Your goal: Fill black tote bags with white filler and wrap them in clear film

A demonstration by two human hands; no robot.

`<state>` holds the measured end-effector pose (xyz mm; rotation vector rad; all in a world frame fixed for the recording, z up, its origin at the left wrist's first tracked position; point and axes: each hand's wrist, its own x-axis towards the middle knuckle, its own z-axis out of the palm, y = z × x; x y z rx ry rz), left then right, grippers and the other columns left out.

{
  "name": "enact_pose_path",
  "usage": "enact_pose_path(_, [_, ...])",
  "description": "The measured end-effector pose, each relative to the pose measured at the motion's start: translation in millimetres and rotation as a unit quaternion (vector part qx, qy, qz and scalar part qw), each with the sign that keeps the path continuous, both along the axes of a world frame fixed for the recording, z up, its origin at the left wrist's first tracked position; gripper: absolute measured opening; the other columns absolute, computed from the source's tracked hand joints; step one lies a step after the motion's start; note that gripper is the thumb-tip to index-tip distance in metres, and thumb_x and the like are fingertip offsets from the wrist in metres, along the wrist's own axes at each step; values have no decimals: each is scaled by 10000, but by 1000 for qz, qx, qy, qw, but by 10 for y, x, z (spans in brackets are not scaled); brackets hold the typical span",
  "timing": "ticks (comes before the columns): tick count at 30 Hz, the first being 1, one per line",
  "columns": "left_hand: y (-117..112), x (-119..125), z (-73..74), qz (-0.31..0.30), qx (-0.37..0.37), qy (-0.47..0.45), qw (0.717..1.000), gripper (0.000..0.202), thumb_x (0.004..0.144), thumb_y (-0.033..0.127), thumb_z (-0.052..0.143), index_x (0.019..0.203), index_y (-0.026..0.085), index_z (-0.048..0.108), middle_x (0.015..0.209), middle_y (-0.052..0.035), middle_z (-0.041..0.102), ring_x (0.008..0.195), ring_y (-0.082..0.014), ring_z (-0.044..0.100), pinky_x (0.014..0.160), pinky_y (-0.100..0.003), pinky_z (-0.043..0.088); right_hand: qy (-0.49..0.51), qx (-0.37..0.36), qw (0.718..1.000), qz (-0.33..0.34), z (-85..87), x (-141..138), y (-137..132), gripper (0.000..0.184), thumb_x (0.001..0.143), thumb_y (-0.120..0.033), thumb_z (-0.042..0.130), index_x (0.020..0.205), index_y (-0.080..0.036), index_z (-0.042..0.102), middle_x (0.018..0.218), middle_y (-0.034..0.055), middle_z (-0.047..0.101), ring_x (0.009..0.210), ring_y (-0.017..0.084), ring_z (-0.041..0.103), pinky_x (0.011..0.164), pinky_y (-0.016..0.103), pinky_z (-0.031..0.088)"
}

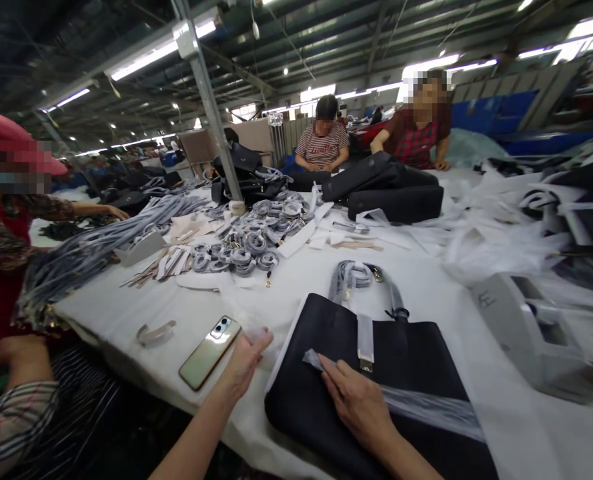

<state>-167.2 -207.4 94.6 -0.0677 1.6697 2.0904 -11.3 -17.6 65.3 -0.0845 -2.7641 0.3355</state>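
- One black bag (416, 360) lies flat on the white-covered bench (189, 310), its wrapped grey handle (393, 297) reaching past its top edge.
- The right hand (360, 403) rests on the bag, fingers stretched out, with a scrap of clear film (313, 360) at the fingertips — whether they pinch it, I cannot tell.
- The left hand (245, 365), just left of the bag, has its thumb and fingers closed on thin clear plastic (257, 333).
- A phone (209, 355) lies left of the bag — near the left hand.
- Right of the bag stands a grey box (516, 343).
- Beyond the bag are coiled grey straps (241, 252) and stacked black bags (396, 203).
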Motion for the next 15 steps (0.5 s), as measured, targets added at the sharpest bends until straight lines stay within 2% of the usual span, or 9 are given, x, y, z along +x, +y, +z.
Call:
enact_pose_path(3, [77, 157, -239, -28, -9, -31, 999, 560, 573, 412, 844, 1011, 126, 643, 876, -67, 713, 781, -198, 649, 733, -298, 463, -8, 18, 1000, -2, -2, 1, -1, 380, 991, -340, 326, 1303, -261, 528, 798, 10, 610, 646, 130, 600, 556, 250, 390])
enact_pose_path(6, [218, 176, -270, -42, 8, -31, 999, 529, 655, 527, 755, 954, 98, 672, 857, -104, 724, 816, -242, 667, 796, -354, 486, -14, 33, 999, -5, 12, 4, -12, 380, 990, -342, 332, 1324, -284, 502, 799, 2, 599, 623, 122, 585, 538, 254, 370])
enact_pose_path(11, [388, 64, -36, -2, 53, 12, 999, 524, 823, 604, 548, 1092, 159, 611, 1040, -120, 712, 1052, -221, 633, 1024, -379, 401, -37, 29, 999, -3, 77, 10, -47, 389, 981, -351, 355, 1349, -303, 469, 836, 9, 593, 666, 126, 592, 562, 250, 378])
enact_pose_path(15, [454, 41, 198, 0, 74, 77, 994, 555, 888, 606, 432, 1245, 193, 525, 1144, -115, 680, 1143, -210, 593, 1084, -398, 349, -62, 19, 998, -2, 132, 17, -62, 396, 982, -365, 344, 1358, -316, 457, 877, 23, 598, 693, 134, 592, 583, 249, 383])
